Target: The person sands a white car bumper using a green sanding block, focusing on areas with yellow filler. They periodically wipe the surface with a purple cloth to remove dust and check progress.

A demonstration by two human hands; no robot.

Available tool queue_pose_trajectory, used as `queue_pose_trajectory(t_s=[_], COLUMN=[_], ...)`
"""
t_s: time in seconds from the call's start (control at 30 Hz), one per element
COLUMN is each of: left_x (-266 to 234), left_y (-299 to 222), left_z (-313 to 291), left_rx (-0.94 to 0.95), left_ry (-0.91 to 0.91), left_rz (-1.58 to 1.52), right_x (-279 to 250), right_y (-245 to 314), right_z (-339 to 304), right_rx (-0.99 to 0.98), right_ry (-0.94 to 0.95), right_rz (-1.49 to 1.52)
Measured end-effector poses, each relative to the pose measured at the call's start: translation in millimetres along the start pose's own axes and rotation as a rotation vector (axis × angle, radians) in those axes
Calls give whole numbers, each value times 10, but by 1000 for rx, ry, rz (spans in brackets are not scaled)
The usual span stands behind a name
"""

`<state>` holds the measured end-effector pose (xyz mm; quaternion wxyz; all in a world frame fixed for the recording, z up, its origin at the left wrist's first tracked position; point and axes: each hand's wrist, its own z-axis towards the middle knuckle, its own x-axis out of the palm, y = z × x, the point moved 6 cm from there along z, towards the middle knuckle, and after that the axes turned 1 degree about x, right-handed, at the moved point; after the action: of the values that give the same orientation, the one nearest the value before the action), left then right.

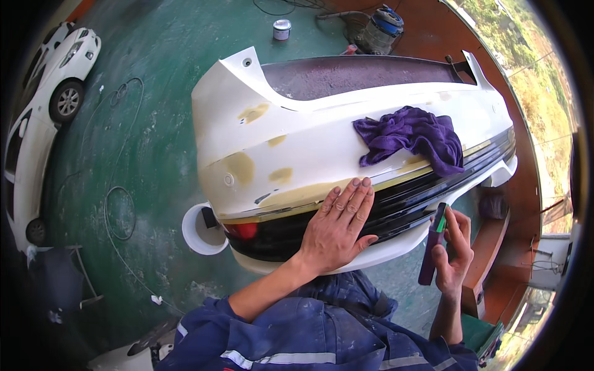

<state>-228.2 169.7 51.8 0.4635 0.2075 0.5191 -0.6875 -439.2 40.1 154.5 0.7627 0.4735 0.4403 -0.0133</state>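
Note:
A white car bumper (322, 136) with tan filler patches (239, 168) and a black lower strip lies across the middle of the view. My left hand (339, 226) rests flat on its near edge, fingers stretched out over the tan and black border. Off the bumper's near right side, my right hand (456, 250) grips a sanding block (431, 256), dark purple with a green layer showing near its top. On the bumper, beyond both hands, is a crumpled purple cloth (411, 136).
A white bucket (193, 232) stands by the bumper's left end. Hose or cable (106, 210) loops over the green floor. Farther off are a paint can (281, 29) and a blue-topped vacuum cleaner (383, 28). White cars (37, 154) stand at left; a brown ledge (492, 247) runs at right.

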Motion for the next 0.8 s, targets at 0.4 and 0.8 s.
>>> queue_pose_trajectory(t_s=[0.4, 0.8], left_x=[128, 50], left_y=[496, 453], left_z=[-1019, -1040], left_rx=[-311, -369], left_ry=[-139, -349], left_rz=[200, 177], right_x=[1504, 1922], right_y=[649, 846], right_z=[1298, 1352], right_rx=[-1019, -1210], right_ry=[582, 688], right_rz=[-554, -553])
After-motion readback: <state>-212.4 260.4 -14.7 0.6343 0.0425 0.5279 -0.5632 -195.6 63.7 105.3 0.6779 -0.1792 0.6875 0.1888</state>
